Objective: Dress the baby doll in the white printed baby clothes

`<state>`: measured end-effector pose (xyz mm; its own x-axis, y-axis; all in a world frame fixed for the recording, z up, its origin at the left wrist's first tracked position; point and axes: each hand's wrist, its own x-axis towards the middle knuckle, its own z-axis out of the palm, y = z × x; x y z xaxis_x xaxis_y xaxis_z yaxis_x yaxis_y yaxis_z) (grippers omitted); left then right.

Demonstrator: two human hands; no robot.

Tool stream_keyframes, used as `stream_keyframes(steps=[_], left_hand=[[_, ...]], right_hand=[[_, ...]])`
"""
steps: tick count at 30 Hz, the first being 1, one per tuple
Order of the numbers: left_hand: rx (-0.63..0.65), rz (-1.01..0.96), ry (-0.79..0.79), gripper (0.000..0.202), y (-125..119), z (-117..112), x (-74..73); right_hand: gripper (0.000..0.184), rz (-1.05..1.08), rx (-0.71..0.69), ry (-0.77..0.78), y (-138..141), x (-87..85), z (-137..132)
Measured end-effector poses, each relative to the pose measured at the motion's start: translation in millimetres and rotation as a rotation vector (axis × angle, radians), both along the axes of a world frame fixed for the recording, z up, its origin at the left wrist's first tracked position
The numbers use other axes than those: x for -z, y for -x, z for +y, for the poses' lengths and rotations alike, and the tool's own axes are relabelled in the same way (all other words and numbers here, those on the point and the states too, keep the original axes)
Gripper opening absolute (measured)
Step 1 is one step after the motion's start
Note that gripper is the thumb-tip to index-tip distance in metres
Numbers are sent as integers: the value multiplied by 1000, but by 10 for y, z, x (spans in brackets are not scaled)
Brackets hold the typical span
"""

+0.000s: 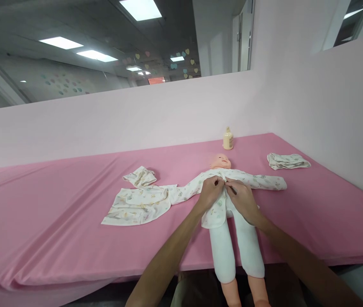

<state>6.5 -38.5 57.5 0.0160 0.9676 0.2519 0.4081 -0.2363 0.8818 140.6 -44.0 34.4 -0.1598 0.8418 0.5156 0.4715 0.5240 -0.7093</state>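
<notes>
A baby doll (221, 161) lies on its back, head toward the wall and legs hanging past the table's near edge. It wears a white patterned baby jacket (215, 214) and pale leggings (222, 251). Over the chest, my left hand (211, 191) pinches the jacket's front edge. My right hand (239, 197) is closed on the other side of the same opening, fingertips nearly meeting the left ones. Whatever small fastening lies between the fingertips is hidden. Both jacket sleeves stretch outward, the left one reaching a spread patterned garment (143, 207).
A pink sheet (72, 221) covers the table. A crumpled patterned cloth (140, 176) lies at the left, a folded one (287, 161) at the right. Near the back wall stands a cream pump bottle (227, 139). White walls (155, 115) border the back and right.
</notes>
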Motion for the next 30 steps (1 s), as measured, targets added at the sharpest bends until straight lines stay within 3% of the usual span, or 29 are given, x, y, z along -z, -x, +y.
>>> stream_keyframes(steps=[5, 14, 24, 27, 30], left_hand=[[-69, 58, -16, 20, -53, -18, -11], [-24, -7, 26, 20, -24, 2, 14], [8, 1, 11, 25, 3, 50, 19], [-28, 73, -16, 21, 9, -67, -25], [-101, 294, -85, 17, 30, -350, -14]], right_hand=[[29, 61, 56, 75, 2, 30, 4], [27, -150, 121, -190, -2, 113, 45], [23, -176, 141, -184, 12, 121, 36], [24, -197, 144, -166, -22, 143, 14], [17, -238, 133, -203, -96, 203, -91]])
